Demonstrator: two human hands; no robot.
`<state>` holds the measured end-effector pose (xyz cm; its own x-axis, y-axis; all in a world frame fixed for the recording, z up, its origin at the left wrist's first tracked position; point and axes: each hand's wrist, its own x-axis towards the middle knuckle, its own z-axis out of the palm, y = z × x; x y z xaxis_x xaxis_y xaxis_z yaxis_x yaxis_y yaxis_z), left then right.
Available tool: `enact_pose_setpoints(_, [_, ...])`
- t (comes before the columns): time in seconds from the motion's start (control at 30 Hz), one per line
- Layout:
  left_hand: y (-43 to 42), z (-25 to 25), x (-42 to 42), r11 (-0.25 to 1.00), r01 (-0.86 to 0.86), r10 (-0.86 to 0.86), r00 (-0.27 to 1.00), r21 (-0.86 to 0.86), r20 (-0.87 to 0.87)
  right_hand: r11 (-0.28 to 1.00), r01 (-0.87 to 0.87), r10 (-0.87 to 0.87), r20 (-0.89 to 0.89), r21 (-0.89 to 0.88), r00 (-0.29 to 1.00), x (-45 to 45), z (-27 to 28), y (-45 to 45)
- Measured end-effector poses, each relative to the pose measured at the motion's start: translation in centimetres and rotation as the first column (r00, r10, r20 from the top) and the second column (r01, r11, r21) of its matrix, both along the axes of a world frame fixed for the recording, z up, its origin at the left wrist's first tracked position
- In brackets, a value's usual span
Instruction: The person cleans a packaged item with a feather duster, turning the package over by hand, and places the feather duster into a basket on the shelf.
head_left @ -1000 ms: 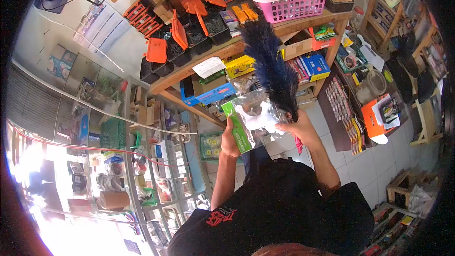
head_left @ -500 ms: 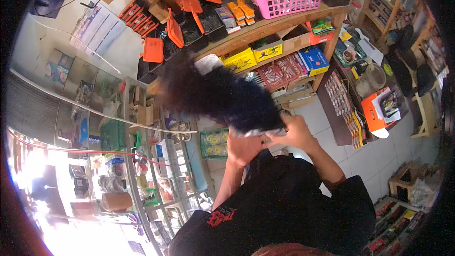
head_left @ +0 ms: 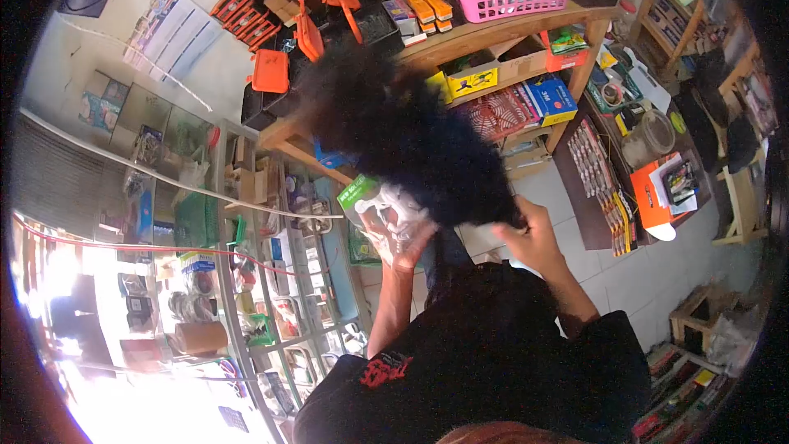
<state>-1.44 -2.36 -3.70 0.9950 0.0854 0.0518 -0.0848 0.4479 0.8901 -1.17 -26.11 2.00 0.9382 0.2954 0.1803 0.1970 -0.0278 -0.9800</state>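
Change: green-headed packet (head_left: 374, 196) shows again beside feather duster (head_left: 419, 136) | left hand (head_left: 403, 248): curled round packet, mid-air | right hand (head_left: 532, 240): closed on duster's base | brushing apparently under way

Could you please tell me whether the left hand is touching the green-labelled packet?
Touching: the head view shows the left hand gripping the green-labelled packet by its lower part.

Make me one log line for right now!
left hand: holds clear packet | right hand: grips dark feather duster | packet-duster contact: unclear
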Motion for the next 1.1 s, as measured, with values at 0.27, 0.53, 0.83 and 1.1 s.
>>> enact_pose_setpoints(0.27, [0.5, 0.1, 2.4, 0.427, 0.167, -0.094, 0.986, -0.889, 0.14, 0.997, 0.059, -0.058, 0.032, -0.047, 0.998, -2.8, -8.4, -0.7])
enact_pose_setpoints(0.53, [-1.3, 2.5, 2.5, 0.266, 0.238, -0.193, 0.963, -0.934, 0.19, 0.994, 0.103, -0.107, -0.176, -0.035, 0.979, -4.1, -9.8, 0.4])
enact_pose_setpoints(0.83, [0.0, -0.2, 3.2, 0.76, 0.29, -0.198, 0.956, -0.582, 0.218, 0.997, 0.077, -0.079, -0.353, -0.021, 0.932, -4.0, -10.7, -0.1])
enact_pose_setpoints(1.1, [1.2, 0.9, 3.0, 0.573, -0.316, 0.17, 0.949, 0.756, 0.267, 0.996, 0.033, -0.064, -0.372, -0.088, 0.926, -5.0, -11.4, -1.8])
